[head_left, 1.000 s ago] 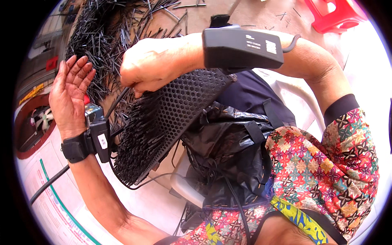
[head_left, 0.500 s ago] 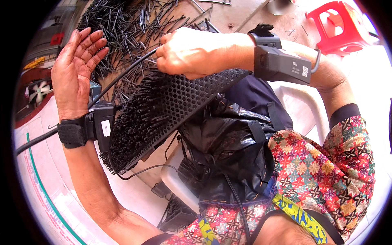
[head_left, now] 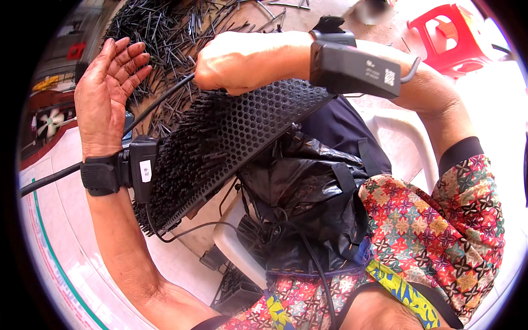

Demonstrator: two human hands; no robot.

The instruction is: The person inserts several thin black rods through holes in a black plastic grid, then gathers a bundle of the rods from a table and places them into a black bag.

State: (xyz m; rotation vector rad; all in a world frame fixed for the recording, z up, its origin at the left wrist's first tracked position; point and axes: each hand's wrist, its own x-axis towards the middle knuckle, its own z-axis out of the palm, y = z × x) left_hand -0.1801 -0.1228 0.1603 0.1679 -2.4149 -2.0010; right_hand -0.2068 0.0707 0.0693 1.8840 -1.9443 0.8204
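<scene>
My left hand [head_left: 104, 102] is raised at the left with the palm showing and fingers stretched out, holding nothing. A black cable [head_left: 164, 99] passes behind that forearm and slants up to my right hand [head_left: 234, 63]. The right fist is closed around the cable's upper end; its fingertips are hidden. Below the right hand lies a tilted black panel [head_left: 256, 113] with rows of hexagonal holes. Many thin black sticks [head_left: 184, 148] stand packed on the panel's left part, while holes show on its right part. Neither hand visibly touches the panel.
A large heap of loose dark sticks [head_left: 157, 33] lies beyond the panel. A red plastic stool [head_left: 467, 63] stands at the far right, and a small fan [head_left: 50, 122] at the left. Black fabric [head_left: 308, 192] covers my lap; a white chair [head_left: 407, 129] shows beside it.
My right hand has moved left and slightly up, still gripping the cable. My left hand has shifted slightly right and stays spread.
</scene>
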